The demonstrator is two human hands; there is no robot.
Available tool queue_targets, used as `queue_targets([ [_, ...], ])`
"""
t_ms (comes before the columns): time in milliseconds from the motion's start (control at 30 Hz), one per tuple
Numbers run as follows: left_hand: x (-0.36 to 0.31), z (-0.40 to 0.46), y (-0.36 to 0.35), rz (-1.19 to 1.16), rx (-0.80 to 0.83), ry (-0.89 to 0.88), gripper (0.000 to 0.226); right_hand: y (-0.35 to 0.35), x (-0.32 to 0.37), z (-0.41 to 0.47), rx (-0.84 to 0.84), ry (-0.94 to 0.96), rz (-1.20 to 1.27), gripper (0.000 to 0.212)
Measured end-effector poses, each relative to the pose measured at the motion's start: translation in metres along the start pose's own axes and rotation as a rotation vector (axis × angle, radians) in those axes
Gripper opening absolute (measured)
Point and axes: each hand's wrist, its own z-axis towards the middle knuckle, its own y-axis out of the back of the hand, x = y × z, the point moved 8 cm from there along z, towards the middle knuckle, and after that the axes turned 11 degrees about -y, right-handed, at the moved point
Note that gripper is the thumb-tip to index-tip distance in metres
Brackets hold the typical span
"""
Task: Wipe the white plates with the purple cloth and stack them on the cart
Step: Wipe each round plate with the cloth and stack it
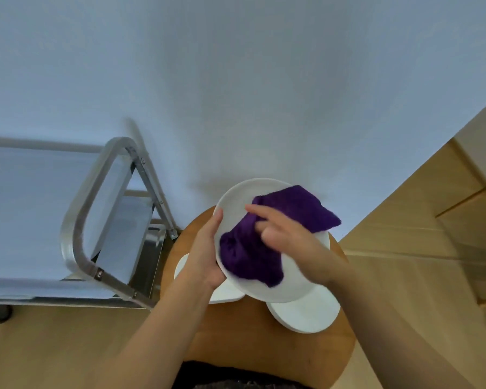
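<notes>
While the left hand (208, 254) grips a white plate (236, 200) by its left rim, thumb laid over the edge and fingers (218, 277) curled beneath, the plate sits tilted just right of frame centre, lifted above the round wooden desk (253, 338). Purple cloth (253, 256) lies bunched across the plate's face, one corner overhanging the upper right rim. Right hand (286, 234) is on the cloth; its fingers (257, 210) partly extended, partly curled into the fabric, grasping it, though motion blur softens the detail. Below the held plate, two more white plates rest on the desk: one at lower right (306, 315), which looks like a short stack, and one at lower left (222, 294), mostly hidden by the left hand and the held plate. Metal cart (76, 234) stands at the left of the frame, beside the desk, its tubular handle loop nearest, flat shelf surface pale, a wheel (2, 313) visible at lower left. Pale wall fills the upper frame; light wooden floor (404, 220) runs along the right and bottom.
</notes>
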Motion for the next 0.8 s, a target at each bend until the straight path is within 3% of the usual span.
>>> queue_targets([
  [67,0.003,-0.003,0.0,-0.006,-0.005,0.019,0.052,-0.005,-0.011,-0.012,-0.094,0.084,-0.164,0.046],
  [167,0.004,-0.005,0.005,-0.022,-0.015,-0.025,0.042,0.025,-0.023,-0.028,-0.616,0.099,-0.331,0.046],
  [200,0.004,-0.005,0.004,-0.014,-0.01,-0.037,0.041,0.028,-0.024,-0.027,-0.702,0.024,-0.401,0.053],
  [300,0.007,-0.007,-0.003,0.077,0.033,-0.06,0.038,0.007,-0.038,-0.01,-0.589,-0.186,-0.627,0.085],
  [433,0.007,-0.009,-0.008,0.251,0.06,-0.096,0.04,-0.004,-0.038,0.002,-0.525,-0.2,-0.602,0.101],
  [600,-0.001,-0.011,-0.009,0.323,0.046,-0.133,0.039,-0.023,-0.029,0.009,-0.321,-0.025,-0.7,0.086],
  [800,-0.008,-0.011,-0.003,0.166,-0.012,-0.148,0.043,-0.048,-0.006,0.002,-0.09,0.219,-0.885,0.074],
])
